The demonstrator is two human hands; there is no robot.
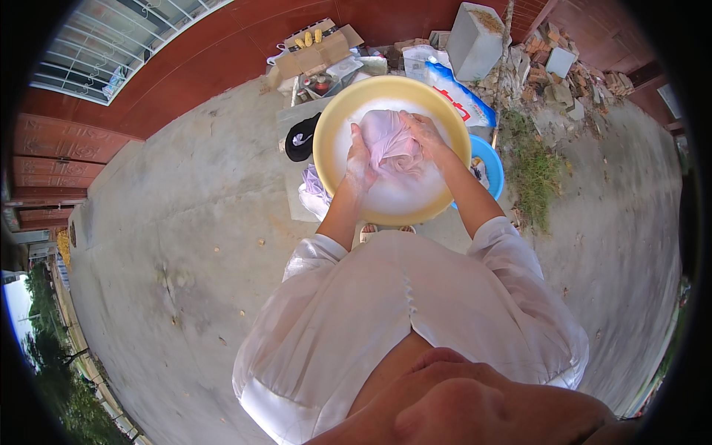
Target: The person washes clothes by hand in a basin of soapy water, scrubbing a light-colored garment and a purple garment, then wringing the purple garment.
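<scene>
Before me stands a round yellow basin [336, 192] filled with white, sudsy water. A wet pale-pink cloth [384, 133] is bunched up in it, partly above the suds. My left hand [360, 158] presses against the cloth's left side, thumb up and fingers partly hidden beneath it. On the upper right of the cloth, my right hand [424, 133] grips its gathered folds. The cloth's lower part disappears into the foam.
A blue basin [495, 161] with items inside sits at the right, near a detergent bag [461, 94]. Black cloth [302, 139] and lilac cloth [315, 192] lie at the left. Behind are a cardboard box [317, 53] with corn, a pale block [475, 41] and brick rubble [550, 67].
</scene>
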